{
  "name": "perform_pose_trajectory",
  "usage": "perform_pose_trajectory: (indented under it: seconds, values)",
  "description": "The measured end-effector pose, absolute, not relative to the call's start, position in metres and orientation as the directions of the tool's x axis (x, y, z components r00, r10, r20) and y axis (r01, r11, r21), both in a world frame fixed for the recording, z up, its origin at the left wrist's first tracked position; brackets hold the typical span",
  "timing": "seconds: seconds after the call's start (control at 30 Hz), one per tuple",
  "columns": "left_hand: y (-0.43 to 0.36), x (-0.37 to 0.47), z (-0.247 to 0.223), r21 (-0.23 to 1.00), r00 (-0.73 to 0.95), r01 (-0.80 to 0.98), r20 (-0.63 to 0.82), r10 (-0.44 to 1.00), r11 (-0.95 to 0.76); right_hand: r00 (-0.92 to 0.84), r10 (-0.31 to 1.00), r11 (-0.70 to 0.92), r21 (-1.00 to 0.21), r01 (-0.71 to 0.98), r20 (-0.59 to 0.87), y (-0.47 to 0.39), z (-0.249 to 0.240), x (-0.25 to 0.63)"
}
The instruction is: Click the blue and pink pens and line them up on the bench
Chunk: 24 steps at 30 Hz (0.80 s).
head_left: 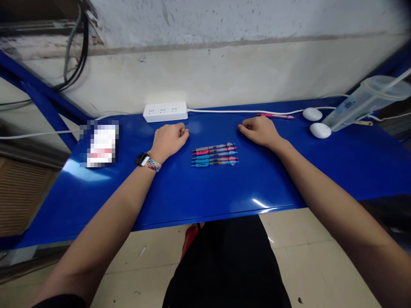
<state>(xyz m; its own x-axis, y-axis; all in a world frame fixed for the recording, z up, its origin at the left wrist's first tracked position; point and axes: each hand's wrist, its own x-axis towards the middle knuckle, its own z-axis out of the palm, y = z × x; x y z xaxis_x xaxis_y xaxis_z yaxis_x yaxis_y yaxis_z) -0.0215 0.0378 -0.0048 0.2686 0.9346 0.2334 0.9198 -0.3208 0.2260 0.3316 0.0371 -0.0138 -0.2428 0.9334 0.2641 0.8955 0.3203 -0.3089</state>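
Black-clad lap; tiled floor; hands clenched on glossy blue tabletop, near pens; stained wall.

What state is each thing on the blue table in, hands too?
Left hand: curled, nothing visibly held.
Right hand: curled, nothing visibly held.
Wristband: being worn.
Pens: lying side by side in a row.
Pink pen: lying apart from them.
Power strip: front sockets unplugged.
Plastic container: lid unclear.
Blurred item: state unclear.

Single head-worn view, forward and down across the blue table towards the wall.
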Motion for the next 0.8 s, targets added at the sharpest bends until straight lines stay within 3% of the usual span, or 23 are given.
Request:
perform_pose_trajectory:
  seconds: [0.2,0.8]
  values:
    - [0.0347,-0.0184,-0.0013,0.319,0.195,0.910,0.239,0.951,-0.267,-0.232,0.943,0.299,-0.297,0.907,0.240,0.0365,-0.0123,0.3299]
    - [0.0359,-0.0191,-0.0034,0.294,0.211,0.915,0.232,0.950,-0.275,-0.238,0.943,0.295,-0.255,0.921,0.233,0.0340,-0.0101,0.3293]
